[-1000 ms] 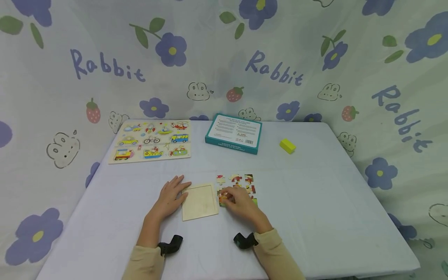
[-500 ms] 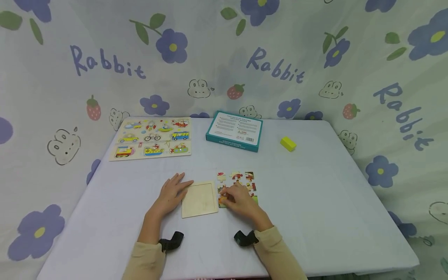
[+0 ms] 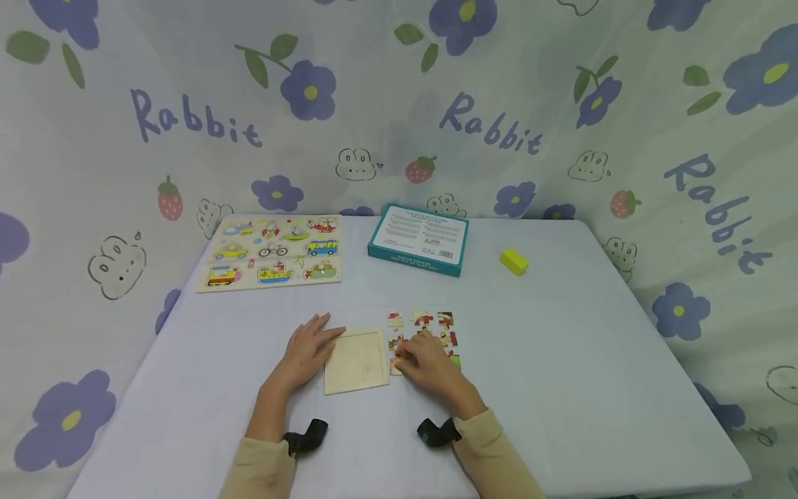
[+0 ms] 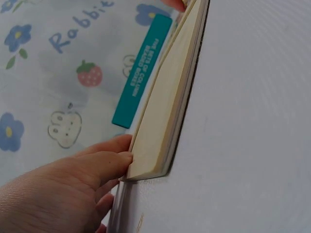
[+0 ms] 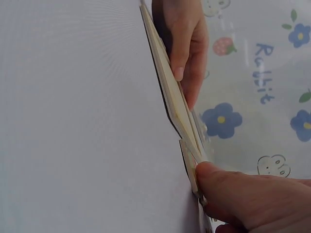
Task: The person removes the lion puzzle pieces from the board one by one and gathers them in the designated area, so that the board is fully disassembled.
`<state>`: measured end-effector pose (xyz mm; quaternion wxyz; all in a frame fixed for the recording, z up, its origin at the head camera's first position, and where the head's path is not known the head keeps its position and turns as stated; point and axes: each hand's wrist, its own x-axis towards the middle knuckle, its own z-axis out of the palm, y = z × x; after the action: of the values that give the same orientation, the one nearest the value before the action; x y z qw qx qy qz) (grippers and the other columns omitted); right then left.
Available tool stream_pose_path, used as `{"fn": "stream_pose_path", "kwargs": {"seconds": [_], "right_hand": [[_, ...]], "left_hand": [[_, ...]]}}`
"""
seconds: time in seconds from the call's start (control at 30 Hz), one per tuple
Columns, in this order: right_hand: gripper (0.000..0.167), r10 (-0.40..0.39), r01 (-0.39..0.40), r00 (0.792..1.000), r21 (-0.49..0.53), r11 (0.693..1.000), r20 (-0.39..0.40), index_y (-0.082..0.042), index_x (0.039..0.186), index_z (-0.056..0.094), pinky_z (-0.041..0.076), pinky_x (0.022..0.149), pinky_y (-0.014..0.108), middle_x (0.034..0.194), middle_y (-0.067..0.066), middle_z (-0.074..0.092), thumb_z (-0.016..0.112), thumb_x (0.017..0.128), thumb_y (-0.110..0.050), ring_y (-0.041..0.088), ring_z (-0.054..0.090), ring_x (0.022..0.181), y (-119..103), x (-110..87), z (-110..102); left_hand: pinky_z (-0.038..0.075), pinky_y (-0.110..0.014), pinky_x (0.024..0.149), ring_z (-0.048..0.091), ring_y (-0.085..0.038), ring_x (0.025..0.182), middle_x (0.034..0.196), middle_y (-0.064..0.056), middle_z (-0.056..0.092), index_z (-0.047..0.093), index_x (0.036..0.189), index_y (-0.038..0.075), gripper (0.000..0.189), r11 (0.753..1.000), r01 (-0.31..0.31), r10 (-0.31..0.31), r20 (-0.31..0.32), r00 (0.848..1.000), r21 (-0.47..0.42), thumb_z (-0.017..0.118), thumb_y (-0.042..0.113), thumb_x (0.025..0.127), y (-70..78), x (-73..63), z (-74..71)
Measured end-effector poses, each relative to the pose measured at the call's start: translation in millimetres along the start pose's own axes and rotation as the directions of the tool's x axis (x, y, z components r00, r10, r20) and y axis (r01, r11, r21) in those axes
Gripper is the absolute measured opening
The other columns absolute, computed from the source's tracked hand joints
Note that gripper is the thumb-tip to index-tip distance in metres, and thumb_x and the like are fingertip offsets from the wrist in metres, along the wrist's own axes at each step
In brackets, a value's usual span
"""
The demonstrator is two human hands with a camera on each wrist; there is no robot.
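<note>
A square wooden puzzle tray (image 3: 357, 362) with a raised rim and bare inside lies flat before the person. My left hand (image 3: 307, 355) rests at its left side, fingers spread, with the thumb (image 4: 114, 164) touching the edge in the left wrist view. Right of the tray, several colourful jigsaw pieces (image 3: 446, 339) lie picture side up in loose rows. Over their left column, my right hand (image 3: 431, 362) pinches a jigsaw piece (image 5: 188, 162) between thumb and fingers, close beside the tray's corner. Part of the pieces is hidden under this hand.
At the back left lies a wooden vehicle puzzle board (image 3: 271, 253). A teal and white box (image 3: 419, 239) stands behind the loose pieces, with a small yellow block (image 3: 514, 261) further right. All are on a white-covered table (image 3: 573, 388) against a patterned cloth (image 3: 399, 90).
The right thumb and fingers have shifted slightly at the left column of pieces. The left hand stays at the tray's side. The head view has tilted a little.
</note>
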<state>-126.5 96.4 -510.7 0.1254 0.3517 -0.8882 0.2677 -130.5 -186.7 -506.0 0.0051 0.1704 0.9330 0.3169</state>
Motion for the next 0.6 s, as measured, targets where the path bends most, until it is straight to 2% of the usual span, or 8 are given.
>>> {"fn": "stream_pose_path", "kwargs": {"seconds": [0.2, 0.47, 0.6], "right_hand": [[0.012, -0.042, 0.042, 0.999, 0.037, 0.998, -0.015, -0.015, 0.083, 0.065, 0.039, 0.067, 0.027, 0.077, -0.007, 0.059, 0.074, 0.077, -0.021, 0.009, 0.047, 0.075, 0.1, -1.1, 2.9], [0.011, -0.076, 0.077, 0.995, 0.009, 0.997, -0.072, -0.014, 0.082, 0.066, 0.038, 0.065, 0.026, 0.075, -0.006, 0.058, 0.074, 0.077, -0.019, 0.01, 0.046, 0.072, -0.4, -2.8, 7.7], [0.011, -0.087, 0.088, 0.991, -0.003, 0.996, -0.098, -0.011, 0.084, 0.067, 0.04, 0.066, 0.027, 0.074, -0.004, 0.059, 0.074, 0.076, -0.016, 0.011, 0.048, 0.072, -2.5, -3.3, 6.7]], "left_hand": [[0.008, -0.057, 0.105, 0.019, -0.038, 0.134, 0.142, -0.02, 0.033, 0.059, 0.124, 0.012, 0.032, 1.0, 0.0, 0.0, -0.01, 1.0, 0.016, 0.051, 0.016, 0.093, -1.3, -2.9, 1.3], [0.007, -0.056, 0.106, 0.019, -0.038, 0.134, 0.142, -0.02, 0.034, 0.058, 0.124, 0.011, 0.032, 1.0, 0.005, -0.005, -0.002, 1.0, 0.002, 0.051, 0.016, 0.093, -3.3, -7.2, 2.4], [0.009, -0.058, 0.105, 0.023, -0.04, 0.132, 0.137, -0.021, 0.04, 0.059, 0.121, 0.007, 0.03, 1.0, -0.012, 0.012, -0.025, 1.0, -0.01, 0.053, 0.013, 0.092, -3.8, -8.4, 3.0]]}}
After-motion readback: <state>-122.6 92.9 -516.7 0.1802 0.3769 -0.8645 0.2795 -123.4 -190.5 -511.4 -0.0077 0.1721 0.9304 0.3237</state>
